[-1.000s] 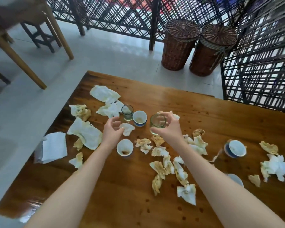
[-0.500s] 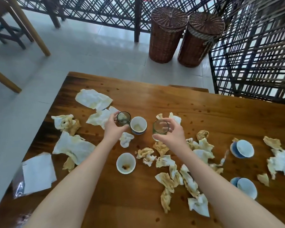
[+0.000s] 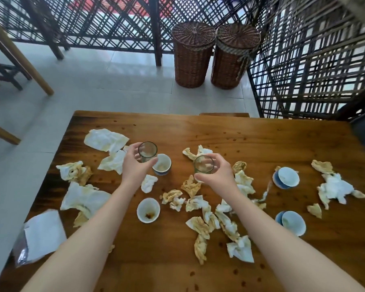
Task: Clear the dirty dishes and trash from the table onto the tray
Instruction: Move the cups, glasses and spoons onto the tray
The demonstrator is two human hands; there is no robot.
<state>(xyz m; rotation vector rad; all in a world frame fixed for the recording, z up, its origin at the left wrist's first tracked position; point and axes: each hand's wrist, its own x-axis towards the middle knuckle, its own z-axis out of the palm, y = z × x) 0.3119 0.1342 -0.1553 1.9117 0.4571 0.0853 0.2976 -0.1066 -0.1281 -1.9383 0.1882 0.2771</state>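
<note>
I am watching my left hand (image 3: 134,167) curling its fingers round a small glass (image 3: 147,151) over the worktop (image 3: 261,140). A white cup (image 3: 162,165) is sitting just right of that hand. My right hand (image 3: 218,174) is gripping a second glass (image 3: 203,165), with stained napkins (image 3: 198,225) lying scattered on both sides of it and nearer me.

On the table (image 3: 261,140), napkins (image 3: 105,140) lie around four cups (image 3: 148,210) (two at the right), baskets (image 3: 193,57) behind it.
</note>
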